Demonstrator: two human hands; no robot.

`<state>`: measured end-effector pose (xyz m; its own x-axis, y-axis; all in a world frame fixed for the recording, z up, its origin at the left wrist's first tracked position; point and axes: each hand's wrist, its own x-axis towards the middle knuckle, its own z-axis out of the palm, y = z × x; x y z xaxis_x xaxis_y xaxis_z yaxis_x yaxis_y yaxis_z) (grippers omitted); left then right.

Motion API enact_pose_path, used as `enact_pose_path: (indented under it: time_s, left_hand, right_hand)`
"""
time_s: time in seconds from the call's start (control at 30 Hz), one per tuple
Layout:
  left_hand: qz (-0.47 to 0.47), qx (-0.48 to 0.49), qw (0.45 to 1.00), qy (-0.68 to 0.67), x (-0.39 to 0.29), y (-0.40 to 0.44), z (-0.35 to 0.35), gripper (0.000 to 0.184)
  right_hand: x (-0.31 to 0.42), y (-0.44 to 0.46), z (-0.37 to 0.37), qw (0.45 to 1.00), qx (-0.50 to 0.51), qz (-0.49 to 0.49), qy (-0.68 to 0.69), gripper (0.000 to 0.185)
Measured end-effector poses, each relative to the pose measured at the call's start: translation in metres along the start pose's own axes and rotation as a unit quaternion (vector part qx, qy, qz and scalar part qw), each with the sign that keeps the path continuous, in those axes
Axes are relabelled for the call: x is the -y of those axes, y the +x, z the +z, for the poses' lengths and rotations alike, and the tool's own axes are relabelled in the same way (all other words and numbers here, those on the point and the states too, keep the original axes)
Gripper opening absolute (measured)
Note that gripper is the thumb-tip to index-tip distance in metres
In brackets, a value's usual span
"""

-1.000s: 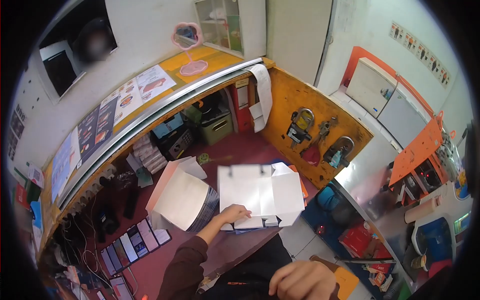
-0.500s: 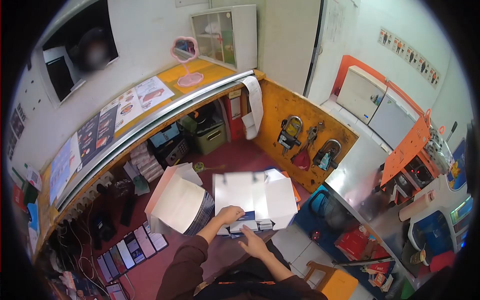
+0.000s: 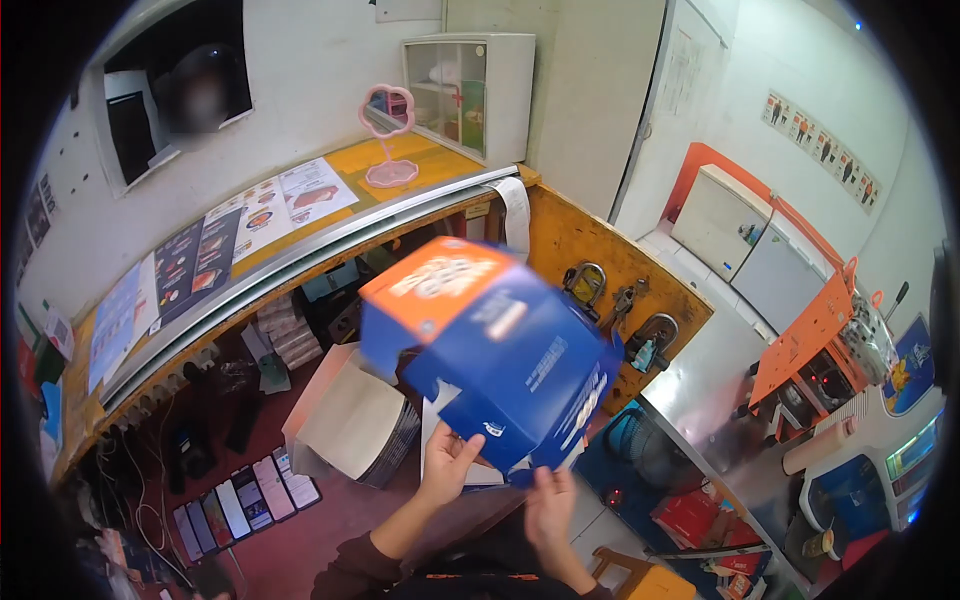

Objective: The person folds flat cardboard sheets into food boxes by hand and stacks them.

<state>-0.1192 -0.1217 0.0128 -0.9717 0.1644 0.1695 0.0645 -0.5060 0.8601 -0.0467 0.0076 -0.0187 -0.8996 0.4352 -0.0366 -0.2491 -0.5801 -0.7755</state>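
A blue and orange printed cardboard box (image 3: 520, 350) is raised over the maroon desk, tilted, its printed outside facing me. My left hand (image 3: 450, 465) grips its lower left edge, thumb on the blue face. At the bottom edge, my right hand (image 3: 550, 508) has its fingers up against the cardboard; its hold is partly hidden and slightly blurred. To the left stands a folded carton (image 3: 355, 420) with a pale panel and a stack of dark-edged pieces at its side. White card (image 3: 484, 474) shows partly beneath the raised box, mostly hidden.
Several phones (image 3: 245, 505) lie in a row on the maroon desk (image 3: 325, 535), near loose cables. A wooden counter (image 3: 430, 155) with a pink mirror (image 3: 390, 135) rises behind. Padlocks (image 3: 655, 340) hang on the wooden side panel. An orange stool (image 3: 655, 580) stands at lower right.
The box has come up off the desk, turning from its white inside to its printed outside. Both hands have shifted from the stacked pieces to the box's lower edge. The view has shifted slightly.
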Motion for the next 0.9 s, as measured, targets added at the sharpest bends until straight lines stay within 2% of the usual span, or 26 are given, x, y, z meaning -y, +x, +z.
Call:
enact_pose_path:
  time_s: [0.03,0.07,0.13,0.17,0.2,0.23,0.27,0.33,0.37,0.4,0.43,0.47,0.5,0.53,0.57,0.6,0.63,0.67,0.73,0.77,0.8,0.83,0.87,0.9]
  left_hand:
    - [0.000,0.043,0.999,0.015,-0.004,0.003,0.001,0.032]
    - [0.000,0.087,0.996,0.031,-0.006,0.003,0.004,0.038]
    - [-0.024,0.078,0.996,0.025,-0.005,0.002,0.007,0.044]
    - [0.049,0.133,0.969,0.202,-0.003,0.005,0.001,0.045]
    - [0.123,0.181,0.903,0.369,-0.001,0.007,0.000,0.047]
    - [0.122,0.168,0.914,0.348,0.000,0.003,0.010,0.048]
    - [0.122,0.171,0.914,0.346,0.006,-0.005,0.024,0.048]
    - [0.103,0.061,0.988,0.095,0.022,-0.022,0.050,0.054]
    - [0.103,0.062,0.988,0.096,0.028,-0.026,0.053,0.054]
    - [0.103,0.063,0.988,0.096,0.031,-0.026,0.053,0.054]
    - [0.129,0.090,0.973,0.166,0.028,-0.026,0.054,0.055]
    - [0.153,0.117,0.952,0.236,0.023,-0.026,0.055,0.056]
    - [0.051,0.155,0.935,0.316,0.011,-0.022,0.047,0.054]
    - [0.052,0.154,0.935,0.316,-0.003,-0.015,0.047,0.054]
    - [-0.029,0.134,0.989,-0.061,-0.014,-0.009,0.048,0.052]
    - [-0.105,0.097,0.892,-0.428,-0.022,-0.004,0.046,0.051]
    - [-0.103,0.098,0.893,-0.427,-0.026,0.002,0.036,0.051]
    - [-0.090,0.060,0.900,-0.422,-0.028,0.008,0.023,0.052]
    - [-0.070,0.022,0.906,-0.416,-0.036,0.014,0.022,0.053]
    - [-0.078,0.045,0.956,-0.281,-0.046,0.011,0.032,0.045]
    - [-0.085,0.067,0.984,-0.139,-0.051,0.008,0.037,0.037]
    - [-0.115,0.079,0.980,-0.144,-0.033,0.009,0.028,0.026]
    - [-0.047,0.037,0.993,-0.098,-0.015,0.002,0.030,0.014]
    - [-0.024,0.033,0.997,-0.071,-0.009,-0.012,0.040,0.011]
  right_hand:
    - [0.017,0.008,-0.014,0.999,0.037,-0.008,0.029,0.016]
    - [0.046,0.012,-0.016,0.997,0.044,0.046,0.053,0.013]
    - [0.082,0.024,-0.033,0.937,0.147,0.161,0.274,0.014]
    - [0.087,0.022,-0.030,0.938,0.144,0.155,0.274,0.014]
    - [0.091,0.019,-0.023,0.987,0.082,0.044,0.132,0.014]
    - [0.091,0.016,-0.016,0.997,0.015,-0.067,-0.015,0.015]
    - [0.081,0.013,-0.012,0.997,0.013,-0.070,-0.017,0.015]
    - [0.050,0.005,0.001,0.952,-0.058,-0.298,-0.040,0.017]
    - [0.046,-0.002,0.014,0.962,-0.098,-0.254,0.015,0.013]
    - [0.050,-0.005,0.014,0.962,-0.098,-0.254,0.015,0.013]
    - [0.054,-0.007,0.014,0.983,-0.066,-0.123,0.123,0.013]
    - [0.057,-0.008,0.012,0.973,-0.033,0.012,0.227,0.012]
    - [0.059,-0.003,-0.002,0.954,0.002,0.088,0.288,0.015]
    - [0.064,-0.002,-0.008,0.953,0.004,0.089,0.288,0.015]
    - [0.070,-0.002,-0.012,0.947,0.041,0.095,0.306,0.017]
    - [0.075,-0.001,-0.013,0.938,0.080,0.099,0.323,0.019]
    - [0.080,0.000,-0.010,0.960,0.072,0.037,0.268,0.023]
    - [0.082,-0.001,-0.007,0.960,0.073,0.038,0.269,0.023]
    - [0.083,-0.002,0.000,0.991,0.019,-0.120,0.061,0.033]
    - [0.076,-0.003,-0.004,0.985,-0.008,-0.170,0.006,0.040]
    - [0.073,-0.007,-0.003,0.986,-0.005,-0.167,0.007,0.040]
    - [0.069,-0.013,0.001,0.975,0.000,-0.223,0.003,0.042]
    - [0.065,-0.017,0.008,0.960,0.004,-0.279,0.000,0.044]
    - [0.056,-0.020,0.010,0.950,0.032,-0.311,0.018,0.046]
